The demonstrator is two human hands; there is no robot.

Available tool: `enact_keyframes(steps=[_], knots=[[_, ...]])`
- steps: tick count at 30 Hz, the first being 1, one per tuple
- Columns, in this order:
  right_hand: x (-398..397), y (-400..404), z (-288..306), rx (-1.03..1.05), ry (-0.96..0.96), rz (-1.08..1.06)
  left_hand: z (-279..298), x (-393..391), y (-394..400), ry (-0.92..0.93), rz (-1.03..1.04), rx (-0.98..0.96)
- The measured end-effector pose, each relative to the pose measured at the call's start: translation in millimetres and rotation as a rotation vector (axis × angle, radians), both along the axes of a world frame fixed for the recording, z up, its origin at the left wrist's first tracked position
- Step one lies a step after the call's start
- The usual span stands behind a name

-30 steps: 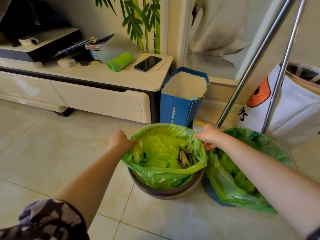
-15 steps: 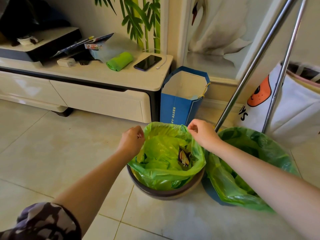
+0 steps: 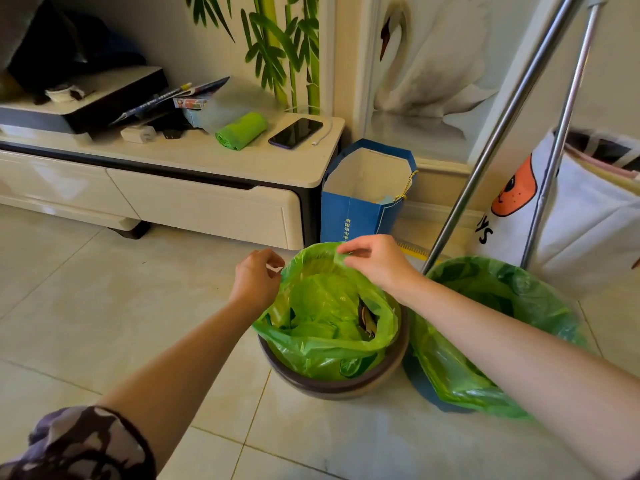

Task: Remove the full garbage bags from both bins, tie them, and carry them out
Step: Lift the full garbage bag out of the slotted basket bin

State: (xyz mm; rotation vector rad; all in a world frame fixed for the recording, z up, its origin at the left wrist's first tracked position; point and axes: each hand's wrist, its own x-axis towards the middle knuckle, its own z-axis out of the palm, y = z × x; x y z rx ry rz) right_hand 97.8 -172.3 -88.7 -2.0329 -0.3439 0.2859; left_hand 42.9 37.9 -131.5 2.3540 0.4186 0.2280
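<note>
You pinch the green garbage bag (image 3: 325,327) at opposite rim edges, left hand (image 3: 254,280) and right hand (image 3: 375,261) each in a clenched grip, gathering its mouth for tying (bag sits inside the brown bin (image 3: 332,382)).

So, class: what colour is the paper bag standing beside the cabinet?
Blue outside, white inside: the paper bag, clearest in the head view.

- Blue paper bag (image 3: 349,216): vertical line of white Chinese characters down the front edge, too small to read.
- White fabric hamper (image 3: 588,230): black letters "YS" beside an orange face.
</note>
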Motion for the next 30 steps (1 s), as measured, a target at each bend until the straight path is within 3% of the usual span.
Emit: enact_keyframes(steps=[4, 6, 12, 18, 22, 30], knots=[[-24.2, -17.9, 7.2, -0.145, -0.028, 0.312, -3.0, -1.9, 7.8, 0.034, 0.016, -0.017], [-30.2, -36.7, 7.1, -0.218, 0.014, 0.367, -4.0, -4.3, 10.9, 0.091, -0.015, 0.031], [-23.8, -82.6, 2.5, -0.592, -0.01, 0.136, -9.8, -20.9, 14.8, 0.384, -0.095, 0.339], [-29.5, -76.5, -13.2, -0.792, 0.008, 0.144, 0.4, -28.1, 20.5, 0.62, 0.158, -0.002], [-30.3, -63.4, -15.7, -0.8, -0.009, 0.095, 0.0, -28.9, 20.5, 0.478, 0.208, -0.178], [-20.9, -52.9, 17.1, -0.326, 0.044, -0.258, 12.4, -26.1, 9.9, 0.078, 0.264, -0.454]])
